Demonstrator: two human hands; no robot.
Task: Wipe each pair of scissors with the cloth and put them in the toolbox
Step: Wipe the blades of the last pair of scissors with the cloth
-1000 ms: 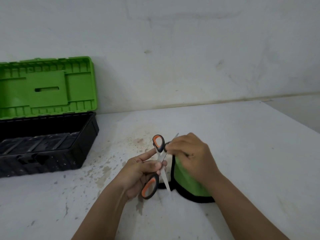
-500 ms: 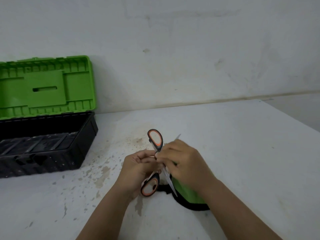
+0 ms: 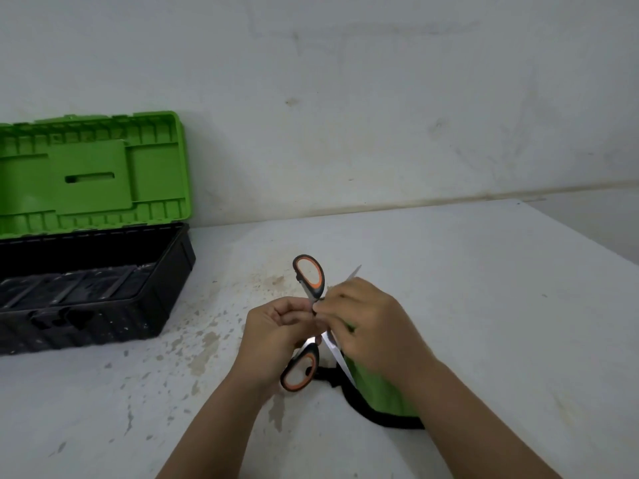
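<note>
A pair of scissors (image 3: 308,275) with black and orange handles is spread wide open above the table. My left hand (image 3: 275,331) grips it near the pivot, between the two handle loops. My right hand (image 3: 370,326) holds a green cloth (image 3: 380,392) with a black border against the blades at the pivot. One blade tip shows above my right hand, the other blade runs down beside the cloth. The toolbox (image 3: 166,267), black with a green lid standing open, sits at the left against the wall.
The white table (image 3: 484,305) is stained with brown specks around its middle and left. Its right edge runs diagonally at the far right. A grey wall stands right behind the table and the toolbox lid (image 3: 93,174).
Both hands with the scissors have drifted slightly left and closer together. My right hand with the cloth has slid along the blades toward the pivot.
</note>
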